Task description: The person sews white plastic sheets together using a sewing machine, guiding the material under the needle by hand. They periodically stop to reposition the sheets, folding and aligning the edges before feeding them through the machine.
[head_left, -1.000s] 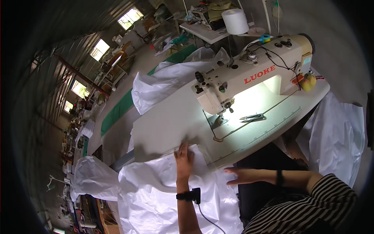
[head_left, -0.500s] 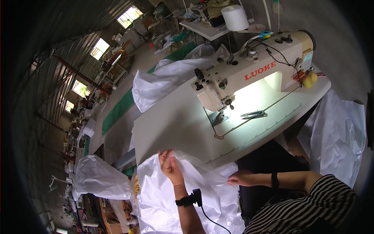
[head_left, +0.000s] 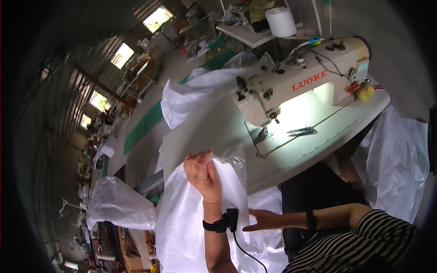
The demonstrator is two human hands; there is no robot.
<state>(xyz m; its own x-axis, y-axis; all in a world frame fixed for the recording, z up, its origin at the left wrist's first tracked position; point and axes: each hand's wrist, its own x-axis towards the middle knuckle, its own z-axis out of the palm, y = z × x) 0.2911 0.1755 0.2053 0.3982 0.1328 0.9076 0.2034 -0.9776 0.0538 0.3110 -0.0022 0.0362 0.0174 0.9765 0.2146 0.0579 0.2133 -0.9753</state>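
Observation:
My left hand (head_left: 201,176) is raised over the near left part of the sewing table, its fingers curled on the upper edge of a white plastic sheet (head_left: 182,223). A clear film strip (head_left: 234,161) sticks out beside that hand, along the sheet's edge. The sheet hangs from there over the table's front edge toward my lap. Lower and to the right, my right hand (head_left: 267,220) is beside the sheet, thumb and fingers apart. Farther back stands a sewing machine (head_left: 300,82) with its lamp lit. Thread snips (head_left: 302,131) lie on its bed.
More white sheeting lies behind the table (head_left: 200,123), hangs at the left (head_left: 118,204) and drapes at the right (head_left: 396,159). A white thread cone (head_left: 280,22) stands at the back. A cable (head_left: 248,255) trails from my left wrist strap.
My left hand has moved up, lifting the sheet's edge onto the table side. My right hand has shifted left and slightly down, with its fingers spread apart. The view has tilted slightly.

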